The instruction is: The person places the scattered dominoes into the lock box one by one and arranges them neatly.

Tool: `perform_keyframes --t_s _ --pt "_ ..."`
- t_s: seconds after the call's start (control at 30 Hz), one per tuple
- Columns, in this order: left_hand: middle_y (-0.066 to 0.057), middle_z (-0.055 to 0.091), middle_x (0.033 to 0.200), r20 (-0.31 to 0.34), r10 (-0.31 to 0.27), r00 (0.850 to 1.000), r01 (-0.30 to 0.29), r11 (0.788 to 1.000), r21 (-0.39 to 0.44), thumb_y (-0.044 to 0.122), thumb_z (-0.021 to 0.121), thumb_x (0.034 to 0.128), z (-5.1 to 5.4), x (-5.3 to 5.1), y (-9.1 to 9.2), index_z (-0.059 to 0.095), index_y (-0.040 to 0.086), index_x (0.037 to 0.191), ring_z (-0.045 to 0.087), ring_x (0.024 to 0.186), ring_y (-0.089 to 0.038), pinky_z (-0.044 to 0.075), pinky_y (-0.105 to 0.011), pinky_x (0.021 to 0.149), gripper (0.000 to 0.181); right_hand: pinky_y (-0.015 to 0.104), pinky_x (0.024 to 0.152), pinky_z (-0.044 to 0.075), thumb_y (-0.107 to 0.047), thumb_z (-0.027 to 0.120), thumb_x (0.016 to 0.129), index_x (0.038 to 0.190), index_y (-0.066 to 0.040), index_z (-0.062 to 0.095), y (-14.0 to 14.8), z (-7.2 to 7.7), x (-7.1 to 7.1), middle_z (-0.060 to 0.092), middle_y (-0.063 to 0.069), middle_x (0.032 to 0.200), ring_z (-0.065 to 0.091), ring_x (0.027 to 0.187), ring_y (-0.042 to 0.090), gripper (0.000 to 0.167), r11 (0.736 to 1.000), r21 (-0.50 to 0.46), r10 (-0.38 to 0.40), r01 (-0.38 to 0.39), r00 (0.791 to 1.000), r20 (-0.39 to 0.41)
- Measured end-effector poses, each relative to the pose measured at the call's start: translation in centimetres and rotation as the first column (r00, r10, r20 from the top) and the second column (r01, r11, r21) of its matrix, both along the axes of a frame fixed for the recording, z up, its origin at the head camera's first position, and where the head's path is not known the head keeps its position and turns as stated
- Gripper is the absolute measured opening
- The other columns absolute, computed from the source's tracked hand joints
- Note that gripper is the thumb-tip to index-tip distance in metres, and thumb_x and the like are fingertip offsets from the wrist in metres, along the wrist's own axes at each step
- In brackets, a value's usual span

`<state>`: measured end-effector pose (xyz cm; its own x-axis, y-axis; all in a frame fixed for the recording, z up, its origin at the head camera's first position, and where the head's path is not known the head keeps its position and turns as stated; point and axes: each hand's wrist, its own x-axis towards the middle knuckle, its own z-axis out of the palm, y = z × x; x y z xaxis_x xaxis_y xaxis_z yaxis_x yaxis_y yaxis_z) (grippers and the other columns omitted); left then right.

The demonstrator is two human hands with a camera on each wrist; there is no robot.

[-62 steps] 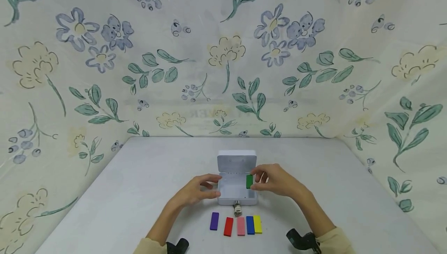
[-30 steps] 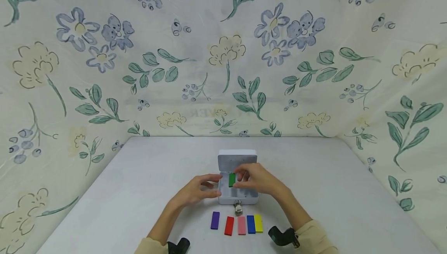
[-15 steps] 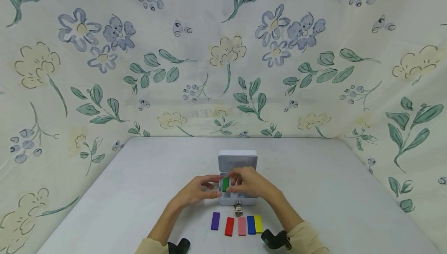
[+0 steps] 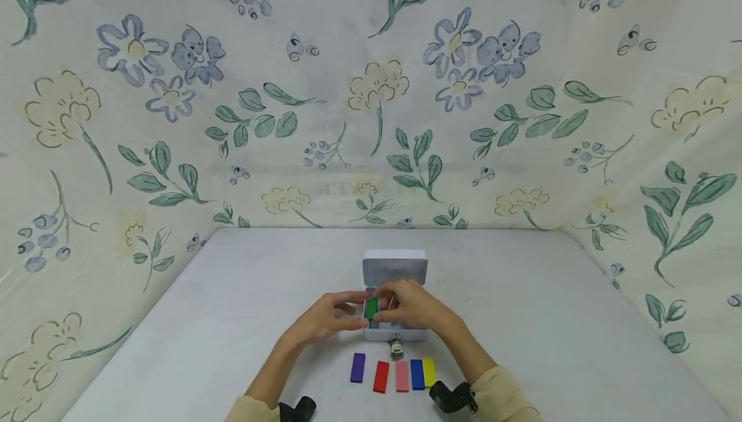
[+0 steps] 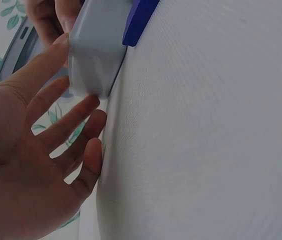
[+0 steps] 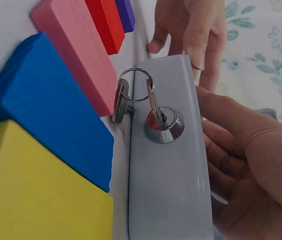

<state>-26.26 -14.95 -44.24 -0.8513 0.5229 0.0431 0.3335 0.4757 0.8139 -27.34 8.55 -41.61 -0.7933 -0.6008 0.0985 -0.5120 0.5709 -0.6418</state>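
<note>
A small white metal lock box (image 4: 406, 334) stands with its lid raised on the table, a key in its front lock. My right hand (image 4: 414, 303) reaches into the box and pinches a green block (image 4: 371, 309) upright near the left inner wall. In the right wrist view, the box front hides the block. My left hand (image 4: 327, 312) rests its thumb and fingers against the left side of the box. Its thumb touches the rim in the left wrist view, and the other fingers (image 5: 63, 122) are spread.
In front of the box lie purple (image 4: 357, 368), red (image 4: 380, 377), pink (image 4: 402, 376), blue (image 4: 417, 374) and yellow (image 4: 429, 372) blocks. Keys on a ring (image 6: 136, 84) hang from the lock. A floral cloth (image 4: 371, 119) surrounds the white table (image 4: 261, 267).
My right hand has carried the green block leftward across the box, from its right side to its left inner wall, and lowered it slightly. My left hand has stayed against the box.
</note>
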Motion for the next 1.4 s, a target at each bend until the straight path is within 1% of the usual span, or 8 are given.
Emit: perform_keyframes --t_s 0.23,0.4,0.63,0.9,1.17,1.4 --pt "-0.014 0.060 0.135 0.000 -0.003 1.000 0.003 1.000 0.006 0.032 0.073 0.0884 0.2 0.2 0.0 0.056 0.011 0.138 0.059 0.116 -0.032 0.049 -0.050 0.095 0.056 0.017 0.068 0.049 -0.020 0.077 0.085 0.114 -0.005 0.069 -0.2 -0.3 -0.1 0.068 -0.002 0.085 0.059 0.076 0.009 0.035 1.000 0.011 -0.012 0.012 1.000 0.012" --pt "-0.015 0.060 0.135 0.001 -0.008 1.000 0.008 1.000 0.015 0.030 0.073 0.0888 0.4 0.3 0.1 0.056 0.010 0.138 0.058 0.116 -0.034 0.048 -0.052 0.097 0.055 0.017 0.068 0.049 -0.017 0.078 0.084 0.114 -0.002 0.069 -0.4 -0.6 -0.2 0.067 -0.001 0.083 0.058 0.075 0.010 0.035 1.000 -0.001 -0.009 0.009 1.000 0.025" --pt "-0.016 0.060 0.135 0.000 -0.009 1.000 0.009 1.000 0.017 0.031 0.072 0.0891 0.3 0.2 0.1 0.056 0.010 0.138 0.058 0.116 -0.034 0.048 -0.052 0.097 0.055 0.019 0.069 0.051 -0.016 0.079 0.083 0.113 0.001 0.068 -0.7 -1.2 -0.4 0.067 0.000 0.082 0.058 0.076 0.011 0.036 1.000 -0.019 -0.019 0.021 0.997 0.069" --pt "-0.016 0.060 0.134 -0.001 -0.014 1.000 0.014 0.999 0.031 0.028 0.073 0.0891 0.3 0.1 0.1 0.056 0.009 0.137 0.058 0.116 -0.033 0.047 -0.053 0.097 0.054 0.019 0.068 0.050 -0.016 0.079 0.082 0.112 0.001 0.068 -1.0 -1.2 -0.4 0.066 0.000 0.080 0.057 0.073 0.010 0.036 0.999 -0.019 -0.028 0.030 0.996 0.084" --pt "-0.015 0.061 0.134 0.005 -0.005 1.000 0.005 1.000 0.028 0.029 0.073 0.0883 0.2 0.1 0.1 0.057 0.011 0.137 0.058 0.116 -0.033 0.047 -0.053 0.097 0.054 0.017 0.066 0.049 -0.015 0.079 0.082 0.111 0.000 0.068 -1.1 -1.6 -0.5 0.066 -0.001 0.079 0.056 0.071 0.008 0.035 1.000 -0.005 -0.031 0.031 0.998 0.058" --pt "-0.016 0.060 0.135 0.012 -0.007 1.000 0.006 0.999 0.034 0.029 0.073 0.0884 0.2 0.1 0.1 0.056 0.010 0.137 0.058 0.117 -0.034 0.047 -0.053 0.096 0.055 0.017 0.068 0.050 -0.014 0.080 0.081 0.111 0.000 0.069 -1.1 -1.6 -0.5 0.065 -0.001 0.078 0.056 0.071 0.008 0.034 0.999 -0.005 -0.042 0.042 0.997 0.066"
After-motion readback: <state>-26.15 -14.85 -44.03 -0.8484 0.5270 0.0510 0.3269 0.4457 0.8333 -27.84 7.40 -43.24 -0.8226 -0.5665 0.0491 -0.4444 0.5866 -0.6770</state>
